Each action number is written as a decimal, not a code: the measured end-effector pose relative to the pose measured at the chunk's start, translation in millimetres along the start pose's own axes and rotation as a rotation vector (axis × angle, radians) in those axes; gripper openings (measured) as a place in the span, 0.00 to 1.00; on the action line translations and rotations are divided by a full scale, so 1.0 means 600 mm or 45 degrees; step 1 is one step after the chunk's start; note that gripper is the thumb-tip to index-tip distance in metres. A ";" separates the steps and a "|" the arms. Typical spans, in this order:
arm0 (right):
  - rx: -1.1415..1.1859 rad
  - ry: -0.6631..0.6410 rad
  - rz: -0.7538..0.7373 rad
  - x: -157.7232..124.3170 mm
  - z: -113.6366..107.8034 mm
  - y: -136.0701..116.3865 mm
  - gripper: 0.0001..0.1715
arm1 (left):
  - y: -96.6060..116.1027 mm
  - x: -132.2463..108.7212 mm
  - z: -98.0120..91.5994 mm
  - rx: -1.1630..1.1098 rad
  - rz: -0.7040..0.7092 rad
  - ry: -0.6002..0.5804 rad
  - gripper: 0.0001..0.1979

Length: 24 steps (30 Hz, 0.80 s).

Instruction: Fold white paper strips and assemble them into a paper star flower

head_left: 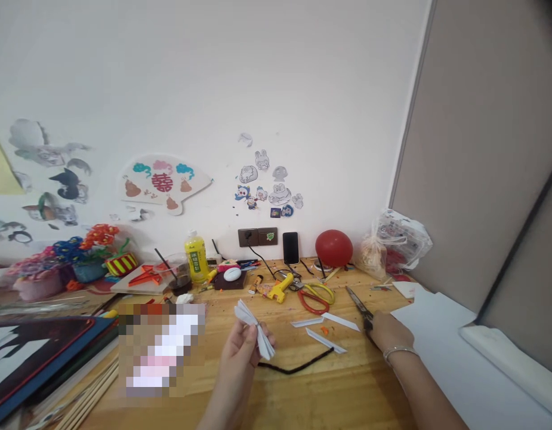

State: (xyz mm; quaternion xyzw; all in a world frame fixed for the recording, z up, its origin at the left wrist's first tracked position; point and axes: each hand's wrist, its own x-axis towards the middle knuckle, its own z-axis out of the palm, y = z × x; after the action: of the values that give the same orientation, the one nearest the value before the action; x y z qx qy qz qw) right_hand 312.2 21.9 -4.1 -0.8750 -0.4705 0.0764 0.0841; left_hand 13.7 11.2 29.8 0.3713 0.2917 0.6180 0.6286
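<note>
Both hands curled, well apart

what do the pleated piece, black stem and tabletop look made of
Pleated piece: likely matte white paper, from its thin folds. Black stem: perhaps fuzzy chenille, from its soft, dull edge. Tabletop: apparently glossy wood, from its grain and sheen.

I see a wooden tabletop, smooth with a soft sheen. The pleated bundle is matt white paper with crisp creases, and the loose strips look like the same paper. The bent stem is black and fuzzy. I make out dull, dark metal on the scissors and shiny metal on the bracelet. The glue gun looks like hard plastic; the balloon is taut, smooth rubber. The bag is crinkled clear plastic, the phone screen dark and glassy, the wall smooth and matt.
</note>
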 end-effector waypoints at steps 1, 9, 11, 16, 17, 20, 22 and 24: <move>0.012 -0.005 -0.015 0.000 -0.001 0.002 0.13 | 0.002 -0.001 -0.001 0.015 0.008 -0.007 0.17; 0.854 0.274 -0.288 0.006 -0.011 0.014 0.28 | 0.028 0.014 0.012 0.116 0.161 -0.007 0.15; 1.160 0.157 -0.432 0.000 -0.008 0.009 0.32 | 0.043 0.023 0.024 0.103 0.200 -0.035 0.14; 1.415 -0.060 -0.812 -0.044 -0.002 -0.022 0.41 | 0.082 0.042 0.064 0.064 0.307 -0.106 0.15; 1.431 -0.135 -0.885 -0.055 0.000 -0.030 0.42 | 0.086 0.044 0.071 0.075 0.321 -0.124 0.15; 1.516 -0.269 -1.079 -0.084 0.005 -0.055 0.39 | 0.084 0.046 0.090 0.105 0.325 -0.143 0.15; 1.547 -0.283 -1.212 -0.102 0.006 -0.071 0.37 | 0.074 0.045 0.099 0.141 0.289 -0.140 0.15; 1.511 -0.342 -1.293 -0.119 0.005 -0.084 0.34 | 0.062 0.042 0.108 0.191 0.246 -0.129 0.15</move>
State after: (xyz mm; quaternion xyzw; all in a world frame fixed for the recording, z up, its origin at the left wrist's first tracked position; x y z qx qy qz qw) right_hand 232.0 -10.5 8.1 -0.3456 -0.6990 0.3717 0.5037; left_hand 47.9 27.8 98.6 0.4742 0.2678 0.6326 0.5506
